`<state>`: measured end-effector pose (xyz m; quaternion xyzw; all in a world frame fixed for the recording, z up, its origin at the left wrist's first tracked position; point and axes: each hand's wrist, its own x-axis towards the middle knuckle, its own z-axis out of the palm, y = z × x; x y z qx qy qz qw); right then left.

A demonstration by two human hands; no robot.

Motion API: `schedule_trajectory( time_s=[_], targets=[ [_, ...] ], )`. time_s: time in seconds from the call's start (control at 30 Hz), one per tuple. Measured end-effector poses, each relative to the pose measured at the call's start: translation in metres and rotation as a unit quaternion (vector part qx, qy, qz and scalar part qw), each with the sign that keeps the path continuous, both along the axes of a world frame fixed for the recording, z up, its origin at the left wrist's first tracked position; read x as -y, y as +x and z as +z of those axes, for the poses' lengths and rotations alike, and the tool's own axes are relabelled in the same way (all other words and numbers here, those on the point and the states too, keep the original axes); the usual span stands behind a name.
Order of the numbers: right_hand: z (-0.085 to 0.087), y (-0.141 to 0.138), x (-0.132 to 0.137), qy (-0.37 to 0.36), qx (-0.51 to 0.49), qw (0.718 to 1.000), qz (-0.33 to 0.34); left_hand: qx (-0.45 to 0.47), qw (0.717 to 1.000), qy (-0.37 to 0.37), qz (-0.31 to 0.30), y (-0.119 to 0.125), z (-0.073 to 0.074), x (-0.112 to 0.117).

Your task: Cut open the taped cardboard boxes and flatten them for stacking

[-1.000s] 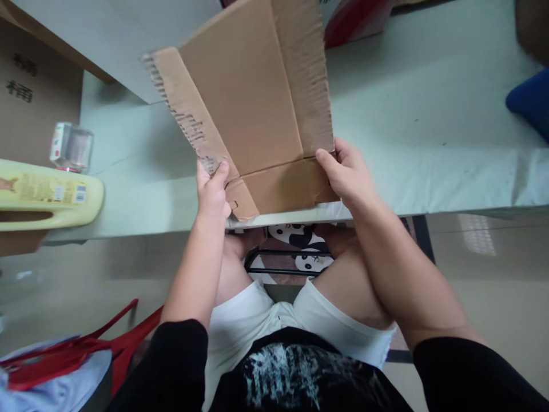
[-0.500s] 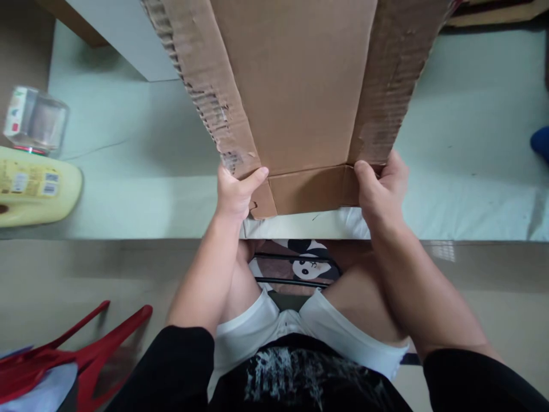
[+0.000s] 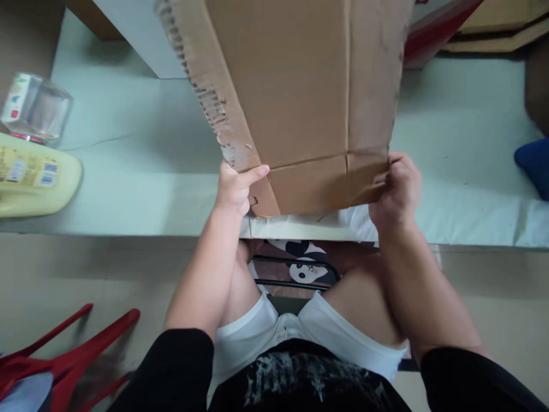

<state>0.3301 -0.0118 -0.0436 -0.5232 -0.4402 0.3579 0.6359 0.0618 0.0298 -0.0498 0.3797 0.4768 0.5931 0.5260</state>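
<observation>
Cardboard piece, just one, held up above the pale green tabletop near its front edge. Pinched at lower left by the left hand, thumb across the inner face, other fingers mostly hidden behind. Gripped at lower right by the right hand, fingers curled in against the edge; cannot tell exactly how the tips press. Counted left to right: one clear container, one yellow bottle, one blue object, cut off by the view.
</observation>
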Motion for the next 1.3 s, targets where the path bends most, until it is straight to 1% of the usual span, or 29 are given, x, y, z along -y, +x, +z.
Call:
schedule_trajectory(
  time_s=[0.07, 0.1, 0.13, 0.2, 0.3, 0.37, 0.43, 0.5, 0.57, 0.63, 0.73, 0.8, 0.87, 0.9, 0.97, 1.03, 1.1, 1.2, 1.27, 1.3],
  targets=[
    [0.003, 0.001, 0.001, -0.016, -0.08, 0.995, 0.056, 0.055, 0.998, -0.024, 0.01, 0.004, 0.0, -0.003],
    [0.004, 0.0, 0.002, -0.033, -0.099, 0.99, 0.091, 0.079, 0.996, -0.038, 0.014, 0.007, 0.0, -0.004],
    [0.005, -0.002, 0.004, -0.053, -0.1, 0.986, 0.122, 0.099, 0.994, -0.049, 0.018, 0.011, 0.001, -0.005],
    [0.006, -0.007, 0.01, -0.103, -0.067, 0.979, 0.163, 0.122, 0.99, -0.063, 0.016, 0.021, 0.003, -0.004],
    [0.006, -0.017, 0.018, -0.187, -0.032, 0.965, 0.18, 0.135, 0.988, -0.076, -0.016, 0.037, 0.007, 0.0],
    [0.008, -0.024, 0.022, -0.226, -0.064, 0.961, 0.147, 0.144, 0.985, -0.081, -0.04, 0.046, 0.009, 0.003],
    [0.014, -0.028, 0.026, -0.24, -0.116, 0.96, 0.087, 0.16, 0.981, -0.097, -0.055, 0.048, 0.012, 0.004],
    [0.022, -0.028, 0.033, -0.237, -0.145, 0.96, 0.021, 0.171, 0.974, -0.132, -0.062, 0.045, 0.016, 0.004],
    [0.03, -0.02, 0.045, -0.229, -0.146, 0.961, -0.049, 0.17, 0.969, -0.167, -0.064, 0.037, 0.02, 0.003],
    [0.035, -0.002, 0.063, -0.22, -0.13, 0.958, -0.128, 0.154, 0.969, -0.183, -0.058, 0.029, 0.024, 0.004],
    [0.041, 0.037, 0.092, -0.189, -0.069, 0.952, -0.23, 0.11, 0.974, -0.195, -0.041, 0.02, 0.028, 0.008],
    [0.044, 0.065, 0.102, -0.165, -0.013, 0.951, -0.262, 0.083, 0.976, -0.198, -0.045, 0.017, 0.028, 0.01],
    [0.048, 0.089, 0.099, -0.146, 0.061, 0.946, -0.284, 0.07, 0.976, -0.197, -0.055, 0.016, 0.027, 0.012],
    [0.051, 0.099, 0.092, -0.142, 0.092, 0.939, -0.298, 0.066, 0.977, -0.195, -0.058, 0.015, 0.027, 0.011],
    [0.057, 0.113, 0.068, -0.143, 0.125, 0.926, -0.328, 0.06, 0.978, -0.192, -0.062, 0.016, 0.027, 0.01],
    [0.064, 0.124, 0.032, -0.149, 0.133, 0.917, -0.346, 0.055, 0.978, -0.191, -0.066, 0.019, 0.027, 0.008],
    [0.073, 0.132, -0.013, -0.153, 0.132, 0.916, -0.347, 0.048, 0.977, -0.193, -0.071, 0.022, 0.027, 0.006],
    [0.086, 0.144, -0.085, -0.182, 0.118, 0.924, -0.314, 0.037, 0.976, -0.196, -0.082, 0.026, 0.025, 0.001],
    [0.092, 0.148, -0.125, -0.233, 0.09, 0.932, -0.262, 0.027, 0.977, -0.19, -0.09, 0.027, 0.024, -0.002],
    [0.092, 0.148, -0.14, -0.262, 0.079, 0.933, -0.233, 0.022, 0.978, -0.186, -0.092, 0.027, 0.023, -0.004]
  ],
)
